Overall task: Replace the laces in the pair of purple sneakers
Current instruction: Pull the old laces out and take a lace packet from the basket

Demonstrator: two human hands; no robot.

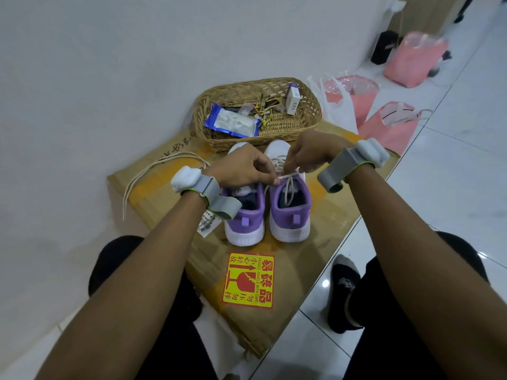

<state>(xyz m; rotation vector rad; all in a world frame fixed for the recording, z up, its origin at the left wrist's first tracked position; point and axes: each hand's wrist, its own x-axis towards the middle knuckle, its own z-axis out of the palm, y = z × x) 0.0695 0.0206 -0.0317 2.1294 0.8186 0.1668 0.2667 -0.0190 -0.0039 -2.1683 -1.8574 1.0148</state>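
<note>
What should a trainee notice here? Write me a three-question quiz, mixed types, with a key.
1. True or false: the left hand and the right hand both pinch the lace on the right sneaker.
2. The loose lace lies: A on the tiles; B on the cardboard; C in a pink bag.
3. Fill in: the blue packet lies in the ____.
Key: 1 true; 2 B; 3 basket.

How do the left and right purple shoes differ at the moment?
The right sneaker carries a lace that hangs into its opening; the left sneaker shows none. The left hand and right hand both pinch that lace over the right sneaker, not the left sneaker. A paper tag lies by the left sneaker's heel, none by the right sneaker's. Both have purple heels and white soles.
</note>
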